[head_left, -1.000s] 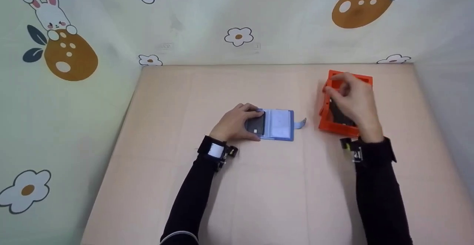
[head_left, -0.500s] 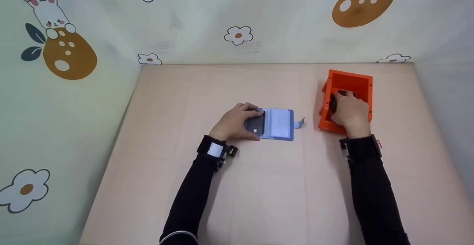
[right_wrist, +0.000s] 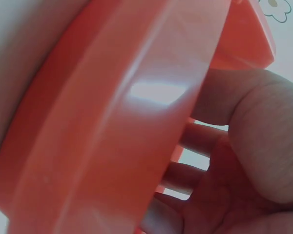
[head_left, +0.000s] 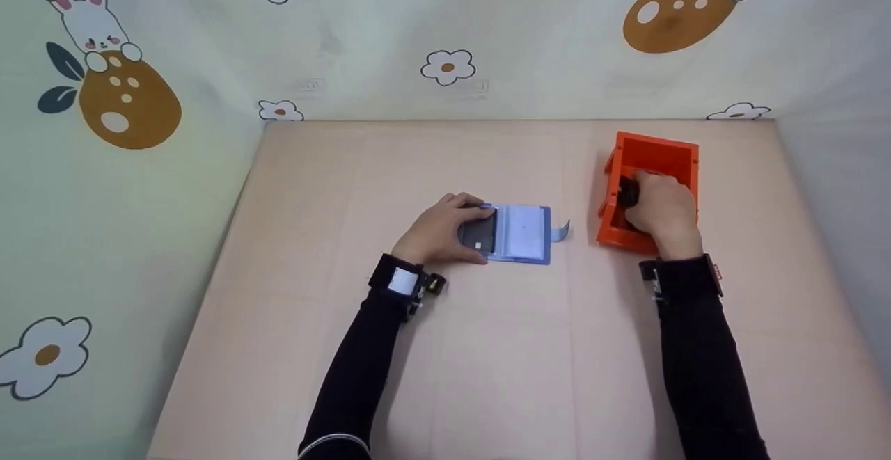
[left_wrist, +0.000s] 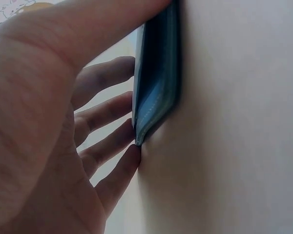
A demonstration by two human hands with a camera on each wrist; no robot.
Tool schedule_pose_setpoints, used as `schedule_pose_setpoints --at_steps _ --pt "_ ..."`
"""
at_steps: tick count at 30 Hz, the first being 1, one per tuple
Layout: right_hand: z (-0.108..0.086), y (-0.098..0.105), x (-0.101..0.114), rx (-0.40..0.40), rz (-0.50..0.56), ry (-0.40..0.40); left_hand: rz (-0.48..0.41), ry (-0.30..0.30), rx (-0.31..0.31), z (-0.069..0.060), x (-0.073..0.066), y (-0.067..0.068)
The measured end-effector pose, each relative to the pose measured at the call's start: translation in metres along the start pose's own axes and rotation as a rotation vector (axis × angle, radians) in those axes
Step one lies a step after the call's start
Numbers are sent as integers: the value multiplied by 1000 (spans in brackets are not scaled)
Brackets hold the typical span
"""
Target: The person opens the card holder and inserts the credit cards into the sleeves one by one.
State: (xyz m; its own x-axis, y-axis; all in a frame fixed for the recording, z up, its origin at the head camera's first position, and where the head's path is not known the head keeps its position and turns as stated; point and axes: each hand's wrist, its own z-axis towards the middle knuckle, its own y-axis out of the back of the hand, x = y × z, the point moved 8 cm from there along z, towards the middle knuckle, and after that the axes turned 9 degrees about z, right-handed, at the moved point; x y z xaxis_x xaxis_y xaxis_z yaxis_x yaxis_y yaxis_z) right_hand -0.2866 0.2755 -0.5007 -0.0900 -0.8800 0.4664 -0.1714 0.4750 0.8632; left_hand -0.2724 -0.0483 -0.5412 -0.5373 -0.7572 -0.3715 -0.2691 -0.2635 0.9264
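From where I stand, the table point(head_left: 501, 362) is pale and faintly creased. A blue wallet point(head_left: 525, 230) lies open near its middle; to the wallet's right, apart from it, sits an orange bin point(head_left: 658, 152).

In the head view, you have a pale table point(head_left: 501, 376) extending to 6 o'clock, printed sheeting point(head_left: 557, 77) behind it at 12 o'clock, rabbit prints point(head_left: 104, 81) at 10 and 2 o'clock, and a large flower print point(head_left: 66, 352) at 8 o'clock.

Head view looks down, 2 wrist views closer.
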Motion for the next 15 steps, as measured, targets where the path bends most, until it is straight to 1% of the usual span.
schedule_pose_setpoints --at_steps 4,10,15 --pt "1 1 -1 -14 14 8 -6 -4 -7 0 1 -1" --pt "2 3 0 -57 -10 25 -16 -9 -17 0 1 -2" --pt "2 3 -1 -50 20 28 -6 -2 -4 1 3 -3"
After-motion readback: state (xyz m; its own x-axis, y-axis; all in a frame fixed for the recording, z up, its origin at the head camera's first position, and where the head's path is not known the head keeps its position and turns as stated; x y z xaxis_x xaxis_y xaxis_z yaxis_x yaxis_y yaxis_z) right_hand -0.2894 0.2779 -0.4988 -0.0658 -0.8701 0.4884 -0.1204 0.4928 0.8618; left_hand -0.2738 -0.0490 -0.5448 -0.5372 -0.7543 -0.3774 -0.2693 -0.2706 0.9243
